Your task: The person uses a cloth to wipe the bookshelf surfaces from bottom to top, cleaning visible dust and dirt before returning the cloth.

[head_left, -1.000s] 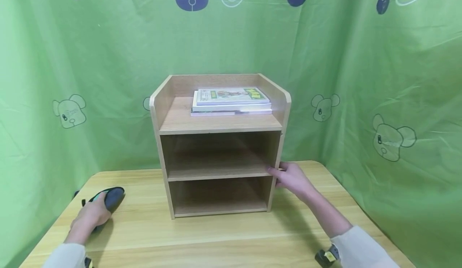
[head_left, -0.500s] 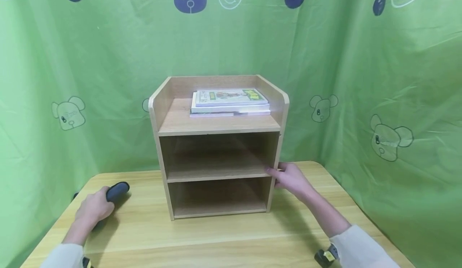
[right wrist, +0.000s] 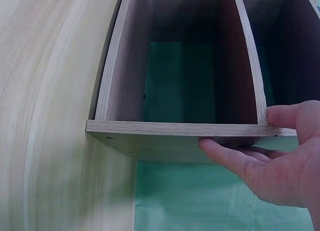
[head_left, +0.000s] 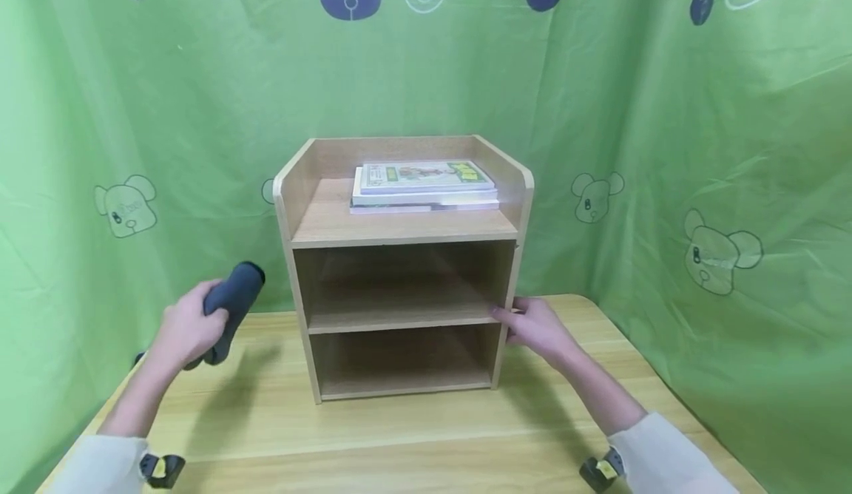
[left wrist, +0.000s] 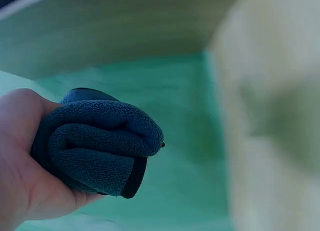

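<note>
A folded dark blue-grey towel (head_left: pixel 234 298) with a black edge is in my left hand (head_left: pixel 189 329), raised above the left part of the table. In the left wrist view, thumb and fingers curl round the thick terry folds of the towel (left wrist: pixel 100 141). A small wooden shelf (head_left: pixel 326 220) stands upright in the middle of the table. My right hand (head_left: pixel 541 333) grips its right side panel near the middle board. In the right wrist view, the thumb lies at the panel's front edge (right wrist: pixel 200 129) and the fingers press its outer face.
A short stack of books (head_left: pixel 426 177) lies on the shelf's top board. The light wooden table (head_left: pixel 373 442) reaches out on both sides of the shelf. A green patterned curtain (head_left: pixel 220 109) hangs behind and at both sides.
My left hand has gripped the towel, lifted it off the table and moved it up and towards the shelf. My right hand has stayed on the shelf's side panel.
</note>
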Demonstrator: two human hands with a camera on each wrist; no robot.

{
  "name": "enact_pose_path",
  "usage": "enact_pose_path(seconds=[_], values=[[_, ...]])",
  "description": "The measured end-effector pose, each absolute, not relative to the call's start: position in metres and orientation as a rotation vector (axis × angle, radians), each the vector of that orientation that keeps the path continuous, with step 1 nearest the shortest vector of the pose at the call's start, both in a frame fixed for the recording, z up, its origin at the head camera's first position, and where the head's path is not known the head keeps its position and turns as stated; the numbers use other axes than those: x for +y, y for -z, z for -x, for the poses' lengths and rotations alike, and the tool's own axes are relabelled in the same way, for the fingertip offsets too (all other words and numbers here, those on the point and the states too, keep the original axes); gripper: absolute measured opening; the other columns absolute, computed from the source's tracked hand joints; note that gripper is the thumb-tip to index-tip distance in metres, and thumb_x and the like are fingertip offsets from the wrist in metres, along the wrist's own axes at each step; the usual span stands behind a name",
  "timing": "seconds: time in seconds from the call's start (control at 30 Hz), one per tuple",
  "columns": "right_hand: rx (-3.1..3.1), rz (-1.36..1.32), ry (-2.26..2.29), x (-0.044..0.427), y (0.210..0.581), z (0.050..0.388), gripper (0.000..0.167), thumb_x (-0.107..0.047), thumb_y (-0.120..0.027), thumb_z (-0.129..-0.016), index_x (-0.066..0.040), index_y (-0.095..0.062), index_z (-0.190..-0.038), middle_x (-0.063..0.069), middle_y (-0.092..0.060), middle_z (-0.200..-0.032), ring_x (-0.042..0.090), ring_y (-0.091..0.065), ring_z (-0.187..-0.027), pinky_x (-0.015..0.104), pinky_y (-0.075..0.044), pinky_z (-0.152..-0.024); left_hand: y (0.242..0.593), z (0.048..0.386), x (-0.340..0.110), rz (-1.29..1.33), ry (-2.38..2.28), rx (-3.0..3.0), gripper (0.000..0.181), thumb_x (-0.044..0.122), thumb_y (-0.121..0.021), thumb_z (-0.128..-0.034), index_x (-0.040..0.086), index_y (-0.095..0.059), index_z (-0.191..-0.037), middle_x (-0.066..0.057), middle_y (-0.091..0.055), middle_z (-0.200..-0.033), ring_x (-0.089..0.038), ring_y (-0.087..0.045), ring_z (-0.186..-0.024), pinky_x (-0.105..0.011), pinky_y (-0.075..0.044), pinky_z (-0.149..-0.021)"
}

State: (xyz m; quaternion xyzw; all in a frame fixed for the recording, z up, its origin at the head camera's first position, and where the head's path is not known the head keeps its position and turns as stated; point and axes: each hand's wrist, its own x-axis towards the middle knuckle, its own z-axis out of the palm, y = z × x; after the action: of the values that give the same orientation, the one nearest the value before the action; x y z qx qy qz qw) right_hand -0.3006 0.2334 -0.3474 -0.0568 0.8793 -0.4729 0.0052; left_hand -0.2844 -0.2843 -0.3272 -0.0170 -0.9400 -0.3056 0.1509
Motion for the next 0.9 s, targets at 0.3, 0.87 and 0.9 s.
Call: enact_pose_path(seconds=[0.3, 0.87, 0.9], values=[[2.751, 0.200, 1.492, 0.232, 0.345, 0.301, 0.065, -0.032, -0.059, -0.101, 0.015, -0.044, -0.141, 0.035, -0.056, -0.137, 0.039, -0.072, -0.103, 0.051, -0.053, -0.099, 0.222, 0.239, -0.242, 0.087, 1.009, -2.434, 0.069, 0.016, -0.048, -0.0956, 0.032, -0.029, -0.160, -0.032, -0.053, -0.138, -0.047, -0.062, -0.094, -0.036, -0.052, -0.053], [2.768, 0.180, 1.489, 0.232, 0.348, 0.300, 0.062, -0.032, -0.059, -0.101, 0.014, -0.046, -0.141, 0.034, -0.057, -0.136, 0.039, -0.072, -0.104, 0.053, -0.052, -0.100, 0.206, 0.211, -0.127, 0.793, 0.608, -1.886, 0.076, -0.012, -0.064, -0.0797, 0.013, -0.050, -0.150, -0.015, -0.062, -0.141, -0.036, -0.065, -0.120, -0.048, -0.054, -0.100], [2.774, 0.183, 1.486, 0.232, 0.348, 0.300, 0.061, -0.032, -0.059, -0.101, 0.013, -0.047, -0.140, 0.034, -0.057, -0.136, 0.039, -0.072, -0.103, 0.053, -0.053, -0.100, 0.211, 0.211, -0.120, 0.835, 0.564, -1.893, 0.077, -0.011, -0.066, -0.0782, 0.013, -0.050, -0.150, -0.015, -0.063, -0.139, -0.035, -0.065, -0.119, -0.047, -0.055, -0.098]])
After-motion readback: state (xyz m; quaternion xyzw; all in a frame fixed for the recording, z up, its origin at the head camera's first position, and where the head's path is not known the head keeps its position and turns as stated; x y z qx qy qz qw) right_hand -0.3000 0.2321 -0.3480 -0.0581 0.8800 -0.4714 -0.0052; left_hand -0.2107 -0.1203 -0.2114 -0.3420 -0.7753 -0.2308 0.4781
